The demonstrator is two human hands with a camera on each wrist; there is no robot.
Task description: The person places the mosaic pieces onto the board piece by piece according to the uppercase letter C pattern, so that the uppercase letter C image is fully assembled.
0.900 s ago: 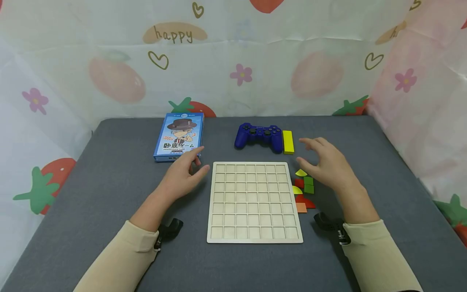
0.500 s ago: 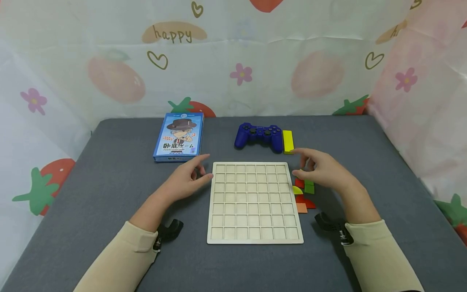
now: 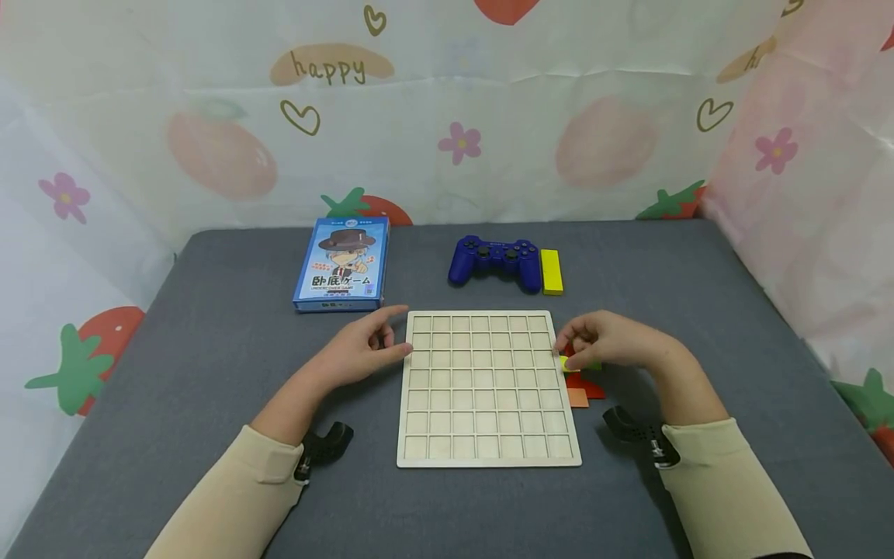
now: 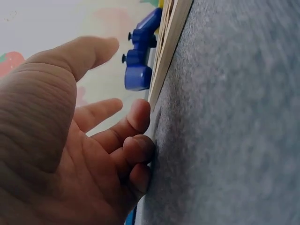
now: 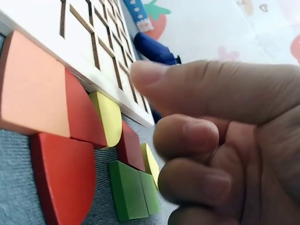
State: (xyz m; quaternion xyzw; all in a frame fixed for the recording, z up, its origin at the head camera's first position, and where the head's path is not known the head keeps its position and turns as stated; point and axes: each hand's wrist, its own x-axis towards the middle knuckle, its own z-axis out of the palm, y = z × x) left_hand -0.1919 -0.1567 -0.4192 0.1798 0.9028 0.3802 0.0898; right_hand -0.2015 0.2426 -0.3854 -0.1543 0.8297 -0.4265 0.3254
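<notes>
A pale wooden grid board (image 3: 489, 460) lies flat on the grey mat, its cells bare. My left hand (image 3: 366, 349) rests on the mat at the board's upper left edge, fingers relaxed and holding nothing; the left wrist view shows the left hand (image 4: 93, 140) just short of the board's corner (image 4: 171, 42). My right hand (image 3: 608, 341) hovers low over a pile of coloured pieces by the board's right edge. In the right wrist view its fingers (image 5: 187, 136) curl above a green piece (image 5: 129, 190) and a yellow piece (image 5: 150, 161). Contact is hidden.
A blue game controller (image 3: 496, 260) and a yellow bar (image 3: 552, 272) lie behind the board. A blue card box (image 3: 342, 264) sits at the back left. An orange square (image 3: 576, 397) and a red piece (image 3: 590, 386) lie nearer me. Printed cloth walls surround the mat.
My right hand came back and down from near the yellow bar onto the pile, its fingers curling. My left hand slid right to the board's edge.
</notes>
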